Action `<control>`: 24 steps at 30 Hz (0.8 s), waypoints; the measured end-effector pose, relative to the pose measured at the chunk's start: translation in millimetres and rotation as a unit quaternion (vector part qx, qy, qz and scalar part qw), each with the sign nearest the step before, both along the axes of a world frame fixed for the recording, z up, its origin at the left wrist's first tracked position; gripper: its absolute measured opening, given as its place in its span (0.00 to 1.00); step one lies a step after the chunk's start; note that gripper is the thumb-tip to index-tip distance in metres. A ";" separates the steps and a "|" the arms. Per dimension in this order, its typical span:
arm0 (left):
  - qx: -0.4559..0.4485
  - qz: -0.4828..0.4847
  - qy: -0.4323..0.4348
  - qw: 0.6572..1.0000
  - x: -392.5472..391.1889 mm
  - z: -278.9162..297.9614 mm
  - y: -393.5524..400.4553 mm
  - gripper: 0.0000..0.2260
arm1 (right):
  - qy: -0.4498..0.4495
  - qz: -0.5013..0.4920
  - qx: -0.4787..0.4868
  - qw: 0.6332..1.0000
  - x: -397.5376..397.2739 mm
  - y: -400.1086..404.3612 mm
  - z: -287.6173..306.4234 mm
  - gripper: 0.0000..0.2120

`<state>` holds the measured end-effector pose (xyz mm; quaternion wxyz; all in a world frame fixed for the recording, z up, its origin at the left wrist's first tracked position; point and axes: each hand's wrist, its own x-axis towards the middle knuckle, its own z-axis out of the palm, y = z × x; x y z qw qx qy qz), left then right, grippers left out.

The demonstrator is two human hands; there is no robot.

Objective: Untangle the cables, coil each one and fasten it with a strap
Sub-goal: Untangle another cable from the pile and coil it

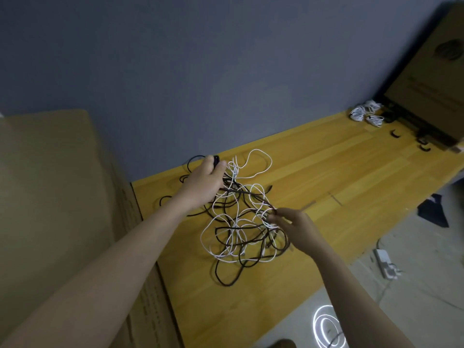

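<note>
Black and white cables point(241, 222) in both hands, lettering unreadable.

White cables point(247, 169) and black cables point(227, 277) tangle on a yellow wood-grain table point(326, 172), against a grey-blue wall point(175, 71), beside brown cardboard point(50, 184).

The cables point(241, 222) lie in a heap on the counter point(326, 177), near its middle. The left hand point(204, 182) is at the heap's far left side, the right hand point(293, 222) at its right side. Coils point(366, 113) and straps point(395, 133) lie far right, before a box point(426, 79). Another box point(62, 197) stands left of the counter.
</note>
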<state>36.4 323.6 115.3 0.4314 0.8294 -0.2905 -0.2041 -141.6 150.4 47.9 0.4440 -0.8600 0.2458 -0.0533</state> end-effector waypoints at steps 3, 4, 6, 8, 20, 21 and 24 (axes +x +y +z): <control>-0.029 -0.013 0.070 0.997 -4.9 2.1 -0.7 0.15 | -0.125 -0.085 0.055 0.987 9.7 -4.6 19.0 0.12; -0.034 -0.026 0.089 0.995 -7.4 3.5 -0.7 0.18 | -0.178 -0.110 0.061 0.976 14.6 -5.2 31.8 0.13; -0.039 -0.069 0.119 0.990 -13.3 7.0 -0.7 0.27 | -0.277 -0.132 0.016 0.952 24.9 -3.9 61.3 0.12; -0.057 -0.110 0.147 0.981 -17.1 6.9 -3.2 0.33 | -0.352 -0.133 -0.024 0.926 36.0 2.0 88.1 0.09; -0.131 -0.192 0.203 0.951 -21.2 8.9 1.3 0.23 | -0.267 -0.171 0.155 0.936 60.8 12.7 34.5 0.12; -0.144 -0.186 0.212 0.949 -20.7 10.0 1.1 0.21 | -0.271 -0.166 0.159 0.935 62.3 12.6 33.3 0.12; -0.193 -0.160 0.242 0.937 -20.1 12.1 -1.5 0.16 | -0.229 -0.121 0.158 0.953 64.4 12.6 18.1 0.13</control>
